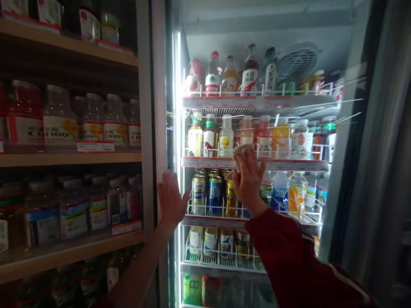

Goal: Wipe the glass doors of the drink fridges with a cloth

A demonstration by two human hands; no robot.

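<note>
My right hand (248, 179), in a dark red sleeve, presses a crumpled beige cloth (241, 150) against the glass door (308, 252) of a lit drinks fridge. Its fingers lie over the cloth, in front of the second shelf's edge. To the left, my left hand (170, 196) rests flat with spread fingers against the fridge's left frame (160, 145); nothing is in it. Behind the glass near my right hand stand drink cans (214, 194) and, above them, juice bottles (226, 137).
An open wooden shelf unit (70, 160) with rows of bottled drinks (59, 113) stands on the left. Inside the fridge, wire racks hold several rows of drinks, with soda bottles (250, 72) on top. A round vent grille (298, 62) shows at the upper right.
</note>
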